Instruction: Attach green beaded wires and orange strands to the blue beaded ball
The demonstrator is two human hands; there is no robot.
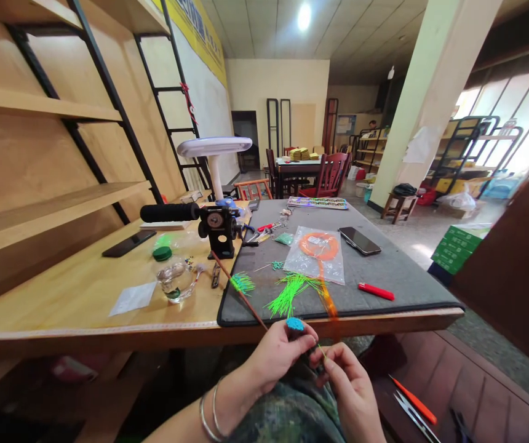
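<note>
My left hand (279, 352) is closed around a small bundle with a bright blue, bumpy top (295, 323); its lower part is hidden by my fingers. A thin brown rod (241, 291) slants from the black clamp (218, 227) down to my left hand; whether I grip it is unclear. Close beside, the fingertips of my right hand (345, 372) pinch a thin green strand (322, 352) that reaches toward the bundle. On the grey mat ahead lie loose green strands (290, 294) and a smaller bunch with blue tips (243, 283).
A plastic bag with an orange coil (316, 246) lies on the grey mat (398, 277), near a phone (359, 240) and a red pen-like tool (376, 291). A glass jar (175, 281) stands left. Scissors-like snips (414, 418) lie on the wooden surface at lower right.
</note>
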